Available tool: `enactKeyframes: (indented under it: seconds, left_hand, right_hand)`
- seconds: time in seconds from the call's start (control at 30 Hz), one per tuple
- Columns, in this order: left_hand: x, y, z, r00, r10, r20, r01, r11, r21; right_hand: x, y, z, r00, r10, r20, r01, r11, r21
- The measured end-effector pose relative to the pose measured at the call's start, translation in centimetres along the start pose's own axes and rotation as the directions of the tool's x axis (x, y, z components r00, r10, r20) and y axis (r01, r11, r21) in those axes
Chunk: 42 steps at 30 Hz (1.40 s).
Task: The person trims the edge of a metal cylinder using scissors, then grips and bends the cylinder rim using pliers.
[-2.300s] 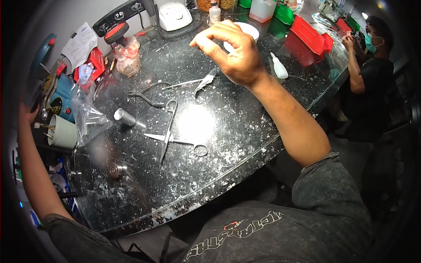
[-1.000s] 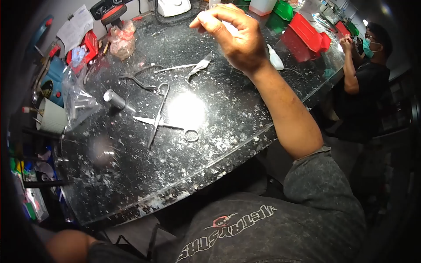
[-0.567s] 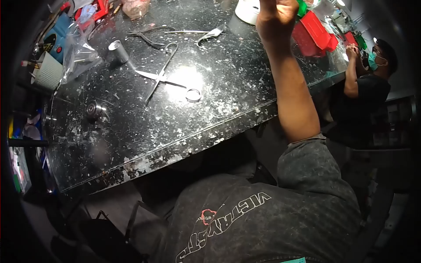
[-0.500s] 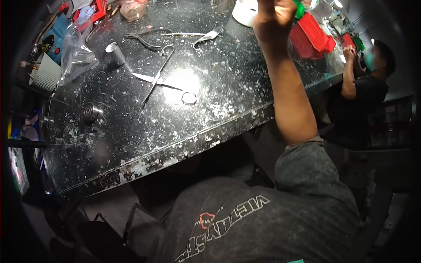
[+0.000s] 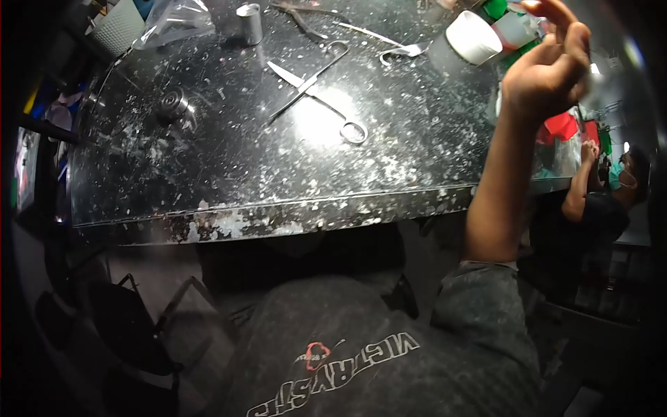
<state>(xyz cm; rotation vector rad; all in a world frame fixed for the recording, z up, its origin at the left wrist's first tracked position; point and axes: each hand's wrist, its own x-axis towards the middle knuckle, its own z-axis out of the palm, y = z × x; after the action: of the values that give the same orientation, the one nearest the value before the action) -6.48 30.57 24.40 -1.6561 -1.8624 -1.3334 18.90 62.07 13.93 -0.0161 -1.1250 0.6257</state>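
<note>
Your right hand (image 5: 545, 78) raised at right, fingers part-curled; cannot tell whether they pinch anything. Your left hand out of view, state unknown. White cup (image 5: 474, 38), nearest your right hand, sits on tabletop (image 5: 229, 163). Scissors (image 5: 306, 85) lie with blades apart; metal cylinder (image 5: 250, 26) stands beyond, to their left.

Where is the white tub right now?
In the head view, the white tub sits on the black tabletop at upper right, just left of the right hand, with the scissors farther left.
</note>
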Motion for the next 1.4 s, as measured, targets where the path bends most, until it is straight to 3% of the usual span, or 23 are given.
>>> enactKeyframes:
  seconds: [0.03,0.1,0.2,0.23,0.27,0.33,0.37,0.4,0.5,0.53,0.6,0.63,0.67,0.73,0.77,0.9,1.0,1.17,1.4]
  left_hand:
    - [-0.1,-0.2,0.1,1.0,-0.002,-0.01,0.002,1.0,0.005]
    - [-0.7,-0.1,0.0,1.0,-0.004,-0.031,0.004,1.0,0.015]
    - [-1.2,-0.1,0.0,0.999,-0.018,-0.035,0.019,0.999,0.026]
    - [-1.1,0.1,0.0,0.999,-0.014,-0.039,0.015,1.0,0.027]
    - [-1.1,0.0,0.0,0.999,-0.017,-0.036,0.018,0.999,0.027]
    - [-0.8,-0.5,-0.1,0.999,-0.025,-0.039,0.026,0.999,0.024]
    - [-0.7,-0.6,-0.3,0.999,-0.029,-0.04,0.03,0.999,0.028]
    - [-0.6,-0.6,-0.4,0.999,-0.037,-0.032,0.038,0.999,0.032]
    - [-0.2,-1.0,-0.7,0.998,-0.059,-0.019,0.06,0.997,0.041]
    - [-0.1,-1.3,-0.6,0.998,-0.064,-0.022,0.065,0.997,0.041]
    - [-0.3,-1.6,-0.7,0.997,-0.056,-0.045,0.058,0.997,0.042]
    - [-0.5,-1.7,-0.8,0.996,-0.064,-0.059,0.066,0.997,0.036]
    - [-0.8,-1.9,-0.8,0.995,-0.078,-0.062,0.08,0.996,0.029]
    - [-0.3,-2.4,-0.9,0.994,-0.088,-0.065,0.09,0.995,0.031]
    - [-0.2,-2.6,-1.0,0.994,-0.09,-0.064,0.092,0.995,0.033]
    - [0.0,-3.4,-1.3,0.991,-0.125,-0.05,0.127,0.991,0.042]
    - [0.0,-3.9,-1.2,0.99,-0.13,-0.052,0.132,0.991,0.037]
    - [-0.2,-5.1,-1.5,0.986,-0.153,-0.064,0.155,0.988,0.021]
    - [-0.1,-6.3,-2.2,0.98,-0.186,-0.069,0.188,0.982,0.019]
  right_hand:
    - [0.2,-0.5,0.4,1.0,-0.018,0.013,0.018,1.0,0.007]
    - [0.7,-0.1,1.3,0.899,-0.071,0.432,0.078,0.997,0.004]
    - [-0.9,-0.8,1.6,0.854,0.082,0.513,0.025,0.98,-0.198]
    - [-0.9,0.3,1.2,0.817,0.031,0.575,0.081,0.982,-0.169]
    - [-1.4,0.0,1.2,0.833,0.13,0.538,-0.037,0.983,-0.18]
    - [-1.7,-0.4,0.6,0.778,0.2,0.596,-0.031,0.959,-0.281]
    - [-2.4,-1.3,2.0,0.843,0.139,0.52,0.002,0.965,-0.261]
    - [-1.7,-0.4,0.9,0.807,0.176,0.563,-0.028,0.965,-0.262]
    - [-2.3,0.5,1.5,0.822,0.156,0.548,-0.077,0.983,-0.164]
    - [-2.4,0.4,1.1,0.811,0.196,0.551,-0.083,0.971,-0.223]
    - [-2.4,0.8,1.5,0.755,0.139,0.641,-0.015,0.981,-0.195]
    - [-2.7,0.3,1.3,0.758,0.178,0.628,0.039,0.948,-0.315]
    - [-2.7,0.3,1.7,0.745,0.181,0.642,0.04,0.948,-0.315]
    - [-2.9,0.2,1.6,0.742,0.188,0.643,-0.015,0.964,-0.264]
    - [-2.9,1.4,1.4,0.759,0.115,0.641,0.024,0.979,-0.203]
    - [-3.3,1.8,1.3,0.735,0.148,0.662,-0.07,0.987,-0.144]
    - [-3.6,1.1,1.4,0.719,0.165,0.675,0.017,0.967,-0.255]
    - [-4.0,1.3,1.3,0.615,0.342,0.71,-0.076,0.923,-0.378]
    - [-4.4,1.8,1.2,0.633,0.307,0.711,-0.126,0.947,-0.297]
